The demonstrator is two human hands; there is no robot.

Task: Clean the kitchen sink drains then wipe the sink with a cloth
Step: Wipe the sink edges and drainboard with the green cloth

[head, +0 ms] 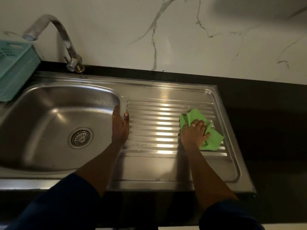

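Head view: steel sink (49, 113) set in dark worktop (265, 113), strainer drain (80, 137) in basin floor. Right of basin, ribbed drainboard (154, 130). Right hand (193, 134) pressed on green cloth (211, 140) at drainboard's far-right end, fingers curled into fabric. Left hand (120, 128) open, flat on basin's right rim. Teal basket (15, 68) at basin's left.

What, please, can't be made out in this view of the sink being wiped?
- Basket: cut off by the left edge; contents unseen.
- Cloth: partly under the right hand.
- Left hand: fingertips hidden over the basin rim.
- Drain: too small to judge cleanliness.
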